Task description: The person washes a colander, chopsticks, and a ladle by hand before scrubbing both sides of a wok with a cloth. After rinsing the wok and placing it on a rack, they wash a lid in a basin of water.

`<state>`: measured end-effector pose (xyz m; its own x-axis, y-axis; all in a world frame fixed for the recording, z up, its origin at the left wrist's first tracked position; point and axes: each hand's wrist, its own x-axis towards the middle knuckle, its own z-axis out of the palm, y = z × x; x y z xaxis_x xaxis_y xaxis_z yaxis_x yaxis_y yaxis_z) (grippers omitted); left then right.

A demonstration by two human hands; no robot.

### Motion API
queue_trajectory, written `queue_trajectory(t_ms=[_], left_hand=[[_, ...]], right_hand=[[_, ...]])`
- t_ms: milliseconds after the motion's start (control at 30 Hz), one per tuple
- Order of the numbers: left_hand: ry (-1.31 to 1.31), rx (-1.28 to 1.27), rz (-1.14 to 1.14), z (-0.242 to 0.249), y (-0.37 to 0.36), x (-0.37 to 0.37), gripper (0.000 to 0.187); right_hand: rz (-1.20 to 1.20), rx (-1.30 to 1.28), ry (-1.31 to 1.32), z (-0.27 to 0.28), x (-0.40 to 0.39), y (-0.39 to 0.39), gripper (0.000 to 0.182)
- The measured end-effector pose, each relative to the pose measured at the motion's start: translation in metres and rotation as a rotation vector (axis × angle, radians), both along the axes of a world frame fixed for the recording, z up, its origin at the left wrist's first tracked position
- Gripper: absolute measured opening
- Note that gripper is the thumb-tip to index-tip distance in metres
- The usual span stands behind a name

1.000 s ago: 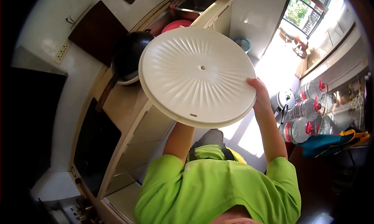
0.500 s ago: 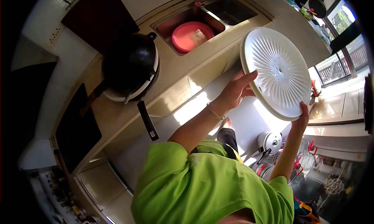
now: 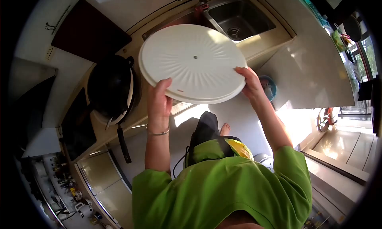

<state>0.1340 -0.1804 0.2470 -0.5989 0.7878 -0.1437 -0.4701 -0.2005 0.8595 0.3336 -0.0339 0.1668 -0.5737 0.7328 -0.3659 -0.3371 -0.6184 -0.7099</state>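
Observation:
A large round white ridged lid [image 3: 191, 75] with a small mark at its centre is held up in front of me, slightly tilted. My left hand [image 3: 160, 101], with a bracelet at the wrist, grips its near-left edge, thumb on the top face. On the right edge, my right hand [image 3: 251, 83] is closed the same way, with fingers underneath partly hidden. Behind the lid, the left sink bowl is mostly covered; the right sink bowl [image 3: 234, 20] shows its drain.
Left on the counter sits a black wok [image 3: 109, 85] stacked with other pans, a black handle [image 3: 123, 143] jutting past the counter edge. A dark red board [image 3: 89, 30] hangs on the wall. A blue bucket [image 3: 269, 87] stands on the floor beyond my right hand.
Both hands have carried the lid from the right to the left, over the sink counter, and it lies flatter. My body and view have turned toward the sink; the pink basin is now hidden.

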Motion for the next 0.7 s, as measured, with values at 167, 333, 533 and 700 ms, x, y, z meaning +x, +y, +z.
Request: queue_trajectory(t_ms=[167,333,533,700], left_hand=[[0.104,-0.086,0.212,-0.002,0.014,-0.051,0.029],[0.19,-0.208,0.317,-0.016,0.047,-0.084,0.033],[0.22,-0.328,0.349,-0.043,0.074,-0.113,0.04],[0.214,-0.396,0.39,-0.059,0.095,-0.119,0.044]], right_hand=[[0.456,0.171,-0.283,-0.027,-0.061,0.071,0.048],[0.374,0.425,-0.601,-0.087,-0.105,0.152,0.029],[0.46,1.093,-0.917,-0.176,-0.161,0.21,0.024],[0.659,1.135,-1.182,-0.224,-0.212,0.217,0.026]])
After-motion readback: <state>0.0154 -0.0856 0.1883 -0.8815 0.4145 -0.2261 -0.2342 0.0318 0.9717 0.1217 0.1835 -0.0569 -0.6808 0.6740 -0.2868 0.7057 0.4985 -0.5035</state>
